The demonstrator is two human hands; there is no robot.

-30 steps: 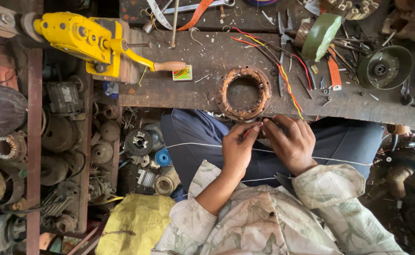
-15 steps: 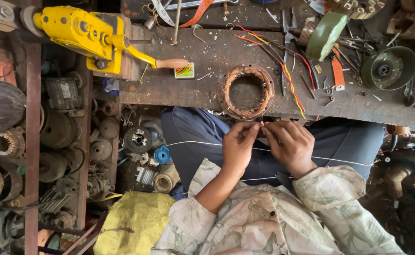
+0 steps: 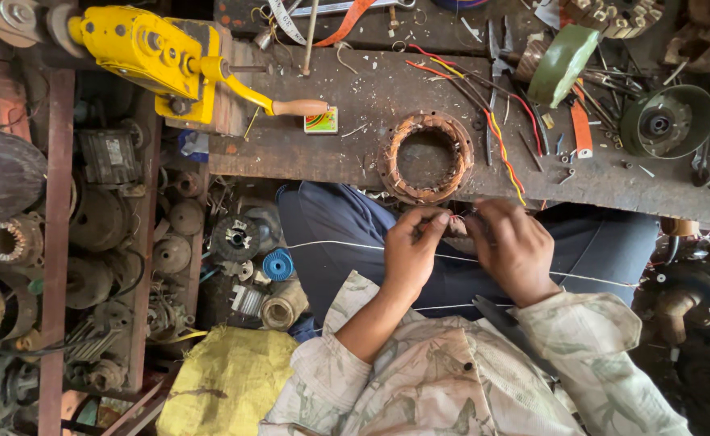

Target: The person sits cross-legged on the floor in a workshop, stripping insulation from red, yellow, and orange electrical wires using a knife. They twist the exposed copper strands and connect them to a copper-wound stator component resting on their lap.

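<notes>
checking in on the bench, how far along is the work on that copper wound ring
Done: the copper-wound ring lies on the workbench with its windings in place. In hand: the left hand and right hand pinch thin wire ends at the bench edge, below the ring. Left: the coloured leads lie loose beside the ring; whether they are joined cannot be told.

Fingertips and wire ends hidden; bench cut off at the edges

What is pinched between the left hand [image 3: 410, 257] and the right hand [image 3: 515, 252] is covered by the fingers and is too small to be told. The near rim of the copper-wound stator [image 3: 426, 156] is partly masked by the hands. The workbench [image 3: 355, 133] is cut off at the far and right edges, and the yellow winding machine [image 3: 157, 56] at the far edge.
</notes>
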